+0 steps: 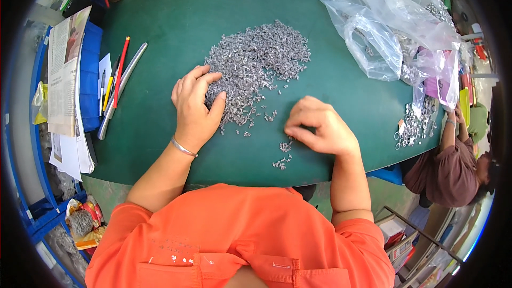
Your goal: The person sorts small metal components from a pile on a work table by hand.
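Observation:
A wide heap of small grey metal-looking parts point(256, 53) lies in the middle of the green tabletop point(160, 16). At the heap's left edge rests my left hand point(194, 104), fingers apart and fingertips touching the parts. My right hand point(322, 128) is to the right of the heap, fingers curled and thumb pressed toward the index finger. Whatever may be in that pinch is too small or hidden to make out. Just below its fingertips sits a little cluster of the same parts point(282, 157), apart from the heap, with several stray ones between.
Clear plastic bags point(368, 32) spread over the right side, near scattered metal rings point(418, 122). On the left are a red pen point(121, 72), a silver tube point(125, 88) and a blue bin point(92, 74) with newspaper point(66, 74). Another person point(450, 170) sits at the far right.

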A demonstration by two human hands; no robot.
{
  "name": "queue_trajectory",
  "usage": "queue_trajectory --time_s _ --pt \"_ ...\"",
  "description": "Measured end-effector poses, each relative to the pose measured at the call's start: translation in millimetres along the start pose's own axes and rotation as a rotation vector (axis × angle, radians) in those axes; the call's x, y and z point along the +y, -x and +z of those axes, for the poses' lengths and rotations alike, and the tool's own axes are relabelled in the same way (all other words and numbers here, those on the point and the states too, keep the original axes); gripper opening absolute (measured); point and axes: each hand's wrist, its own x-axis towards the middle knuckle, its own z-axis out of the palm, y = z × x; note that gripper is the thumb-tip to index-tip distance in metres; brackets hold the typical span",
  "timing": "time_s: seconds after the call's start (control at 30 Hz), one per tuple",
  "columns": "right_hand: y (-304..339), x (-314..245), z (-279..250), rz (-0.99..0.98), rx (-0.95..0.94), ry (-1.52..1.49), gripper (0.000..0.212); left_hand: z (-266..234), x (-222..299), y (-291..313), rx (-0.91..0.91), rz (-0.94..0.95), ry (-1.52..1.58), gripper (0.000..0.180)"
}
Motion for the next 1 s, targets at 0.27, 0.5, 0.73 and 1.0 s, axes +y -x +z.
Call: queue_trajectory --time_s 0.27,0.5,0.73,1.0 --pt "-22 11 21 0.037 0.287 0.432 0.010 -3 5 0 -0.025 -0.006 -0.029 0.033" --pt "-12 6 4 0.164 0.293 0.175 0.012 -3 4 -1 -0.012 0.003 -0.040 0.033" --pt "-12 7 2 0.052 0.164 0.420 0.010 -4 3 0 -0.013 -0.004 -0.065 0.033" --pt "-23 9 12 0.031 0.243 0.359 0.016 -1 2 0 -0.001 -0.002 -0.023 0.034"
